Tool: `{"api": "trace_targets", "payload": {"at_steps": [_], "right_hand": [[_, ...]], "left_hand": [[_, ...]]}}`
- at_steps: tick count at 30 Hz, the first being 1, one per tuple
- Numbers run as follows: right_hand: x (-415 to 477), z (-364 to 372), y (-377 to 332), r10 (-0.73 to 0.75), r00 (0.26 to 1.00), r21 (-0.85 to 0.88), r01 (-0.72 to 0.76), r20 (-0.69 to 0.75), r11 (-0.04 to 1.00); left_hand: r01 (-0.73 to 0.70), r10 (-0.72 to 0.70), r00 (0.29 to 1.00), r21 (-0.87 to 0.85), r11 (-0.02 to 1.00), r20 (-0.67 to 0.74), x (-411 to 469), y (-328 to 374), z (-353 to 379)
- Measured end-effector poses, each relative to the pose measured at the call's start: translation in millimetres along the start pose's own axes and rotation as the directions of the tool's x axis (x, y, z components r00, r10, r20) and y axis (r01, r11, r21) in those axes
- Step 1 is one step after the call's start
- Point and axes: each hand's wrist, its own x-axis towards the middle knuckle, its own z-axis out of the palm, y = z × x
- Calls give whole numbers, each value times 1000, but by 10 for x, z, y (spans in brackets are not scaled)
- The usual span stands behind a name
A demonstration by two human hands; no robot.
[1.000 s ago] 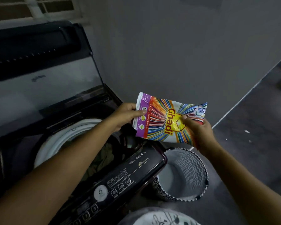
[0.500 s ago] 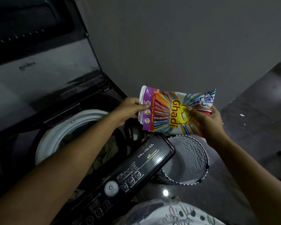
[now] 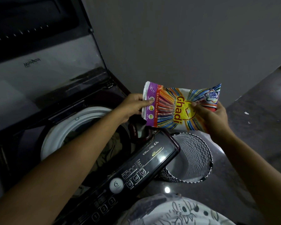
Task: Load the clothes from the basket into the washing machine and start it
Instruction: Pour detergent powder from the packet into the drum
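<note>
A colourful detergent packet [image 3: 177, 108] marked Ghadi hangs sideways above the washing machine's right corner. My left hand [image 3: 133, 106] pinches its purple end. My right hand [image 3: 212, 117] grips the opposite end, thumb on the front. The top-loading washing machine [image 3: 152, 161] stands with its lid [image 3: 44, 65] raised. Clothes [image 3: 112, 146] lie inside its white-rimmed drum [image 3: 62, 129]. A small open compartment [image 3: 141, 130] sits just below the packet's purple end. The zigzag-patterned laundry basket [image 3: 199, 159] stands on the floor to the right, with nothing seen inside.
A grey wall [image 3: 185, 38] rises right behind the machine and basket. Dark floor [image 3: 258, 127] with small white specks stretches to the right. The control panel's round dial [image 3: 117, 185] and buttons face me. My patterned clothing [image 3: 177, 211] fills the bottom edge.
Both hands have held the packet throughout, shifting it slightly right and lower over the machine's corner. The camera has tilted down, showing more of the control panel.
</note>
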Motion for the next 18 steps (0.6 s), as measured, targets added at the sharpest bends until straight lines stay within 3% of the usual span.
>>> {"api": "trace_targets", "payload": {"at_steps": [11, 18], "right_hand": [[120, -34, -40, -27, 999, 0, 27, -31, 1000], [160, -96, -92, 9, 999, 2, -9, 36, 1000]], "left_hand": [[-66, 67, 997, 30, 997, -23, 78, 199, 36], [-49, 50, 999, 11, 999, -1, 14, 146, 41]]}}
